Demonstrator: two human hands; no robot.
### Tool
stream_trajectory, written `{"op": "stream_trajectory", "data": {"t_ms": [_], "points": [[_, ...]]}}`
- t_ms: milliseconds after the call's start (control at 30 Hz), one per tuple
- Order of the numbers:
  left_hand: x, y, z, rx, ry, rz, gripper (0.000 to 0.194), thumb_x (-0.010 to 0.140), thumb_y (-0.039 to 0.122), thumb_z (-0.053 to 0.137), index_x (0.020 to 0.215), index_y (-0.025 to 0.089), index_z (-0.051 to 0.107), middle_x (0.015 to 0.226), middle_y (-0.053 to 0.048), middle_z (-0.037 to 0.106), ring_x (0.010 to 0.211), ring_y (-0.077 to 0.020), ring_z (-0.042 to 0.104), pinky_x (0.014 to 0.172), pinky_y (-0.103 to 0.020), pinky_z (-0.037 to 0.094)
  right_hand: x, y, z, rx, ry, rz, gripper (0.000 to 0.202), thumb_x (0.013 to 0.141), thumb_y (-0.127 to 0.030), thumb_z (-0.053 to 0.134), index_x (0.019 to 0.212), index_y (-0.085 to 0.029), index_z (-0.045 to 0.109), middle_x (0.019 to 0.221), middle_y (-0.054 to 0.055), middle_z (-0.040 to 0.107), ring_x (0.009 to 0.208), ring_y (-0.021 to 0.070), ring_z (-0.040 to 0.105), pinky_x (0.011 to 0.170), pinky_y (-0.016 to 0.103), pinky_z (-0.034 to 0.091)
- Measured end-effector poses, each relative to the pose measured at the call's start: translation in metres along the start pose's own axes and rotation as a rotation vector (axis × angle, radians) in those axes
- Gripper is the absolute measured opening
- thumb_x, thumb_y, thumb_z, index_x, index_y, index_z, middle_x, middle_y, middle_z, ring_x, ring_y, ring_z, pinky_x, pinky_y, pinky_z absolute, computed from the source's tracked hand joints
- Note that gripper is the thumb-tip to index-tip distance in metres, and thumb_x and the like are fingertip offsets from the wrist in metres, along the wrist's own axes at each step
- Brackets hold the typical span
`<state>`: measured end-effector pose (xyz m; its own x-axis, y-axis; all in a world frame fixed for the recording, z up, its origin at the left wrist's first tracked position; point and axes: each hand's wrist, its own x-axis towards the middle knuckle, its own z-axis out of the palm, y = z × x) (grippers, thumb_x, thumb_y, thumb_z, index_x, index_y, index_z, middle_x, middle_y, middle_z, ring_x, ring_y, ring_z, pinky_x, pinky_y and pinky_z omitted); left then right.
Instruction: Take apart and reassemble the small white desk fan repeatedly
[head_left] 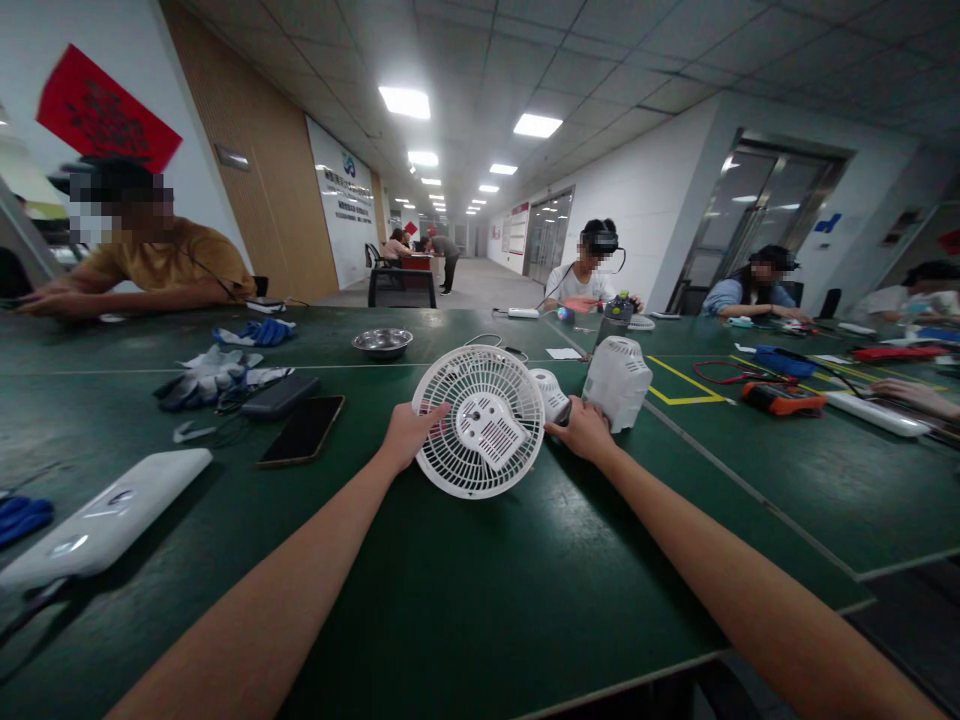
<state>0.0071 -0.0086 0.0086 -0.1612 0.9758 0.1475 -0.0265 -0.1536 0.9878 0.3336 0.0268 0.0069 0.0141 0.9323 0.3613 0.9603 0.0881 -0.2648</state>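
A white round fan grille [480, 482] is held tilted up above the green table, its slotted centre plate facing me. My left hand [411, 432] is closed on the grille's left rim, thumb over the front bars. At the grille's right edge, my right hand [586, 430] is closed around a small white vented fan motor housing [549, 392]. The grille partly covers that housing, and some of my right fingers are hidden behind it. Just beyond my right hand stands a larger white plastic fan base [619, 380]; whether my knuckles touch it I cannot tell.
A metal bowl [382, 343], a black phone [302, 431], a dark power bank [280, 396] and gloves [217, 376] lie to the left. A white device [105, 515] is nearer. A bottle [615, 312] and an orange multimeter [784, 399] are on the right. Other people sit around the table.
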Motion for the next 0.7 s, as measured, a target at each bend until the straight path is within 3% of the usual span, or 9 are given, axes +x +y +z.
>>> {"op": "stream_trajectory", "data": {"t_ms": [100, 167, 233, 333, 400, 467, 567, 700], "points": [[0.001, -0.002, 0.000, -0.011, 0.002, -0.003, 0.025, 0.070, 0.029, 0.077, 0.086, 0.010, 0.071, 0.079, -0.010, 0.075, 0.068, -0.0220, 0.071, 0.068, -0.036, 0.058, -0.002, -0.010, -0.016, 0.178, 0.132, -0.150, 0.066, 0.075, -0.051, 0.064, 0.130, -0.018, 0.048, 0.126, 0.018, 0.055, 0.118, 0.0343, 0.050, 0.101, 0.050, 0.037], [0.003, -0.004, -0.001, -0.025, -0.009, 0.000, 0.026, 0.071, 0.029, 0.077, 0.088, 0.011, 0.071, 0.081, -0.010, 0.075, 0.069, -0.0227, 0.071, 0.068, -0.037, 0.058, -0.006, -0.021, -0.026, 0.379, 0.132, -0.196, 0.049, 0.080, -0.049, 0.060, 0.118, -0.019, 0.058, 0.117, 0.014, 0.060, 0.110, 0.0304, 0.055, 0.100, 0.047, 0.040], [0.005, -0.006, -0.002, -0.023, -0.015, 0.009, 0.027, 0.070, 0.031, 0.078, 0.088, 0.011, 0.071, 0.081, -0.011, 0.075, 0.070, -0.0234, 0.071, 0.067, -0.037, 0.058, -0.013, -0.033, -0.031, 0.646, -0.060, -0.120, 0.039, 0.084, -0.052, 0.053, 0.100, -0.018, 0.065, 0.097, 0.011, 0.066, 0.092, 0.0269, 0.062, 0.088, 0.046, 0.048], [0.007, -0.009, -0.002, 0.002, -0.005, 0.020, 0.028, 0.070, 0.033, 0.078, 0.085, 0.011, 0.071, 0.077, -0.010, 0.074, 0.067, -0.0235, 0.071, 0.065, -0.037, 0.058, -0.030, -0.054, -0.030, 1.114, -0.592, 0.061, 0.043, 0.088, -0.057, 0.045, 0.098, -0.019, 0.062, 0.082, 0.008, 0.068, 0.073, 0.0214, 0.065, 0.071, 0.041, 0.055], [0.008, -0.010, -0.003, 0.011, 0.006, 0.020, 0.027, 0.070, 0.032, 0.078, 0.085, 0.011, 0.071, 0.076, -0.010, 0.074, 0.066, -0.0230, 0.070, 0.065, -0.037, 0.058, -0.043, -0.068, -0.027, 1.322, -0.858, 0.139, 0.044, 0.090, -0.058, 0.043, 0.102, -0.019, 0.060, 0.085, 0.007, 0.069, 0.075, 0.0192, 0.066, 0.073, 0.038, 0.055], [0.007, -0.010, -0.003, 0.013, 0.013, 0.019, 0.027, 0.070, 0.032, 0.078, 0.086, 0.011, 0.071, 0.077, -0.010, 0.074, 0.066, -0.0227, 0.071, 0.065, -0.036, 0.058, -0.053, -0.079, -0.027, 1.501, -1.026, 0.163, 0.046, 0.092, -0.056, 0.039, 0.108, -0.019, 0.059, 0.094, 0.007, 0.070, 0.083, 0.0185, 0.068, 0.082, 0.038, 0.054], [0.006, -0.008, -0.003, 0.010, -0.008, 0.010, 0.028, 0.070, 0.032, 0.078, 0.088, 0.011, 0.071, 0.080, -0.010, 0.074, 0.069, -0.0232, 0.071, 0.066, -0.037, 0.058, -0.060, -0.090, -0.028, 1.669, -1.099, 0.192, 0.046, 0.094, -0.053, 0.034, 0.113, -0.018, 0.057, 0.101, 0.008, 0.069, 0.091, 0.0190, 0.068, 0.089, 0.038, 0.052], [0.005, -0.007, -0.002, -0.010, 0.003, 0.004, 0.031, 0.069, 0.035, 0.078, 0.087, 0.010, 0.070, 0.079, -0.010, 0.074, 0.068, -0.0227, 0.070, 0.065, -0.036, 0.057, -0.061, -0.094, -0.026, 1.722, -0.991, 0.261, 0.041, 0.095, -0.050, 0.036, 0.111, -0.019, 0.057, 0.100, 0.006, 0.070, 0.091, 0.0190, 0.068, 0.087, 0.038, 0.052]]}}
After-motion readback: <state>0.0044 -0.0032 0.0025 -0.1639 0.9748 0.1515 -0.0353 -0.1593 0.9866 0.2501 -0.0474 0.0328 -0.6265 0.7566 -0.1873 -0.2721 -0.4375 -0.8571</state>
